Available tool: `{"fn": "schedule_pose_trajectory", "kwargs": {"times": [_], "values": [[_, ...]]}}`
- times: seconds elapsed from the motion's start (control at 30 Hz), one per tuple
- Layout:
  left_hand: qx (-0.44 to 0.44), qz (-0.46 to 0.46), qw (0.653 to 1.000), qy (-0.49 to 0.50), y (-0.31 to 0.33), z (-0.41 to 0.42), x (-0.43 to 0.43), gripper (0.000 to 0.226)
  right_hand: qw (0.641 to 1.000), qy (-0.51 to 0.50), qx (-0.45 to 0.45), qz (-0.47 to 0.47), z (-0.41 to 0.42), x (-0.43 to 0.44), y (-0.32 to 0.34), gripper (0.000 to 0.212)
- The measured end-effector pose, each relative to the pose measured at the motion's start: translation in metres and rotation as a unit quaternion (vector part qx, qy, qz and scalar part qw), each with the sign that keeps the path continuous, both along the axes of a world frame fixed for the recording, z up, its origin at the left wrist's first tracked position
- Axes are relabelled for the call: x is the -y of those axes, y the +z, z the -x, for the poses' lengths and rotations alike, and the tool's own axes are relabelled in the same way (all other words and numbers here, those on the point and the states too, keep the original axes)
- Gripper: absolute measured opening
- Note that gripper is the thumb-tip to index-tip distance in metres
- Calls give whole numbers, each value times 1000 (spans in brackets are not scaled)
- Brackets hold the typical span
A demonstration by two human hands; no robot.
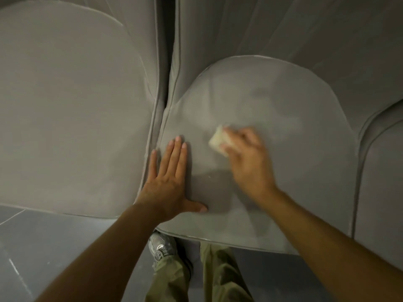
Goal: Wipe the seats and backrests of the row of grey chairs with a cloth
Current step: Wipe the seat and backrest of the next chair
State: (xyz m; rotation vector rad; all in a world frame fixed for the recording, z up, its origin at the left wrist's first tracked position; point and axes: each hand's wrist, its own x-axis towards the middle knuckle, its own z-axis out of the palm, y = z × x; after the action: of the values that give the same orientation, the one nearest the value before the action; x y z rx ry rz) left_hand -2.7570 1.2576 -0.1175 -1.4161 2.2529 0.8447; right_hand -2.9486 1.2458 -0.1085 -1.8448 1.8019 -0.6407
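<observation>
Grey upholstered chairs stand side by side below me. On the middle chair's seat (294, 118) my right hand (248, 155) holds a small pale folded cloth (218, 140) against the fabric; hand and cloth are motion-blurred. My left hand (168, 182) lies flat with straight fingers on the same seat's left edge, beside the seam. This chair's backrest (283, 29) rises behind the seat. The left chair's seat (69, 105) is untouched by either hand.
A narrow dark gap (169, 62) separates the left and middle chairs. A third chair's edge (383, 182) shows at the right. Grey tiled floor (43, 247) lies in front, with my green trouser legs (218, 277) and a grey shoe (161, 247) close to the seat's front edge.
</observation>
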Motion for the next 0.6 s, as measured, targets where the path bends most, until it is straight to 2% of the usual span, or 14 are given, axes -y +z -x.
{"fn": "schedule_pose_trajectory", "kwargs": {"times": [0.1, 0.2, 0.27, 0.37, 0.43, 0.53, 0.6], "values": [[0, 8, 1000, 0, -4, 15, 0, 138, 983, -155, -102, 3, 53, 10, -6, 35], [2, 19, 1000, 8, -10, 21, 0, 138, 964, -200, -164, -62, 78, 8, -21, 36], [-2, 23, 1000, 9, -13, 22, 0, 138, 972, -186, -138, -43, 60, -1, -29, 33], [-1, 27, 999, 17, -15, 25, 1, 137, 992, -85, -91, -27, 9, -37, -31, 33], [6, 15, 1000, 20, -15, 25, 0, 135, 994, -53, -93, 10, -17, -63, -27, 32], [5, 19, 1000, -2, -11, 26, 1, 133, 996, -59, -61, 14, -23, -71, -20, 31], [-9, 33, 999, -31, -7, 32, 1, 131, 994, -106, -24, 2, -11, -69, -14, 33]]}}
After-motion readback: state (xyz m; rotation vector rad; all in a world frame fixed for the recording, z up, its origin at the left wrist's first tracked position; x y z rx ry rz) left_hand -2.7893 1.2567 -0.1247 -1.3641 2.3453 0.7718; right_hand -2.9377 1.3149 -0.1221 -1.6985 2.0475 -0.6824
